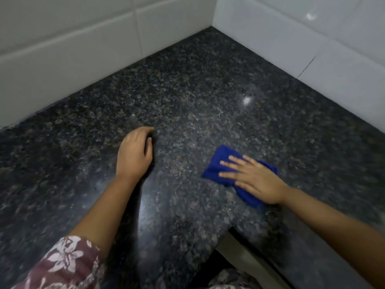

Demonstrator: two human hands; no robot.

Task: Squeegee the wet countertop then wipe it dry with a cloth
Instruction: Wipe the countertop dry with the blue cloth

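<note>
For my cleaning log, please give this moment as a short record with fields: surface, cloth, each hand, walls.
surface: dark speckled countertop, glossy, set in a corner
cloth: blue, lying on the countertop, partly under the right hand
right hand: pressed flat on the cloth, fingers straight
left hand: rests on the countertop, fingers loosely curled, holding nothing
walls: white tile, on two sides

Glossy speckled granite countertop (187, 90), soft blue cloth (216, 170), glazed wall tiles (312, 38).

Cloth (218, 167) on countertop (187, 90), under right hand (256, 180)
</note>
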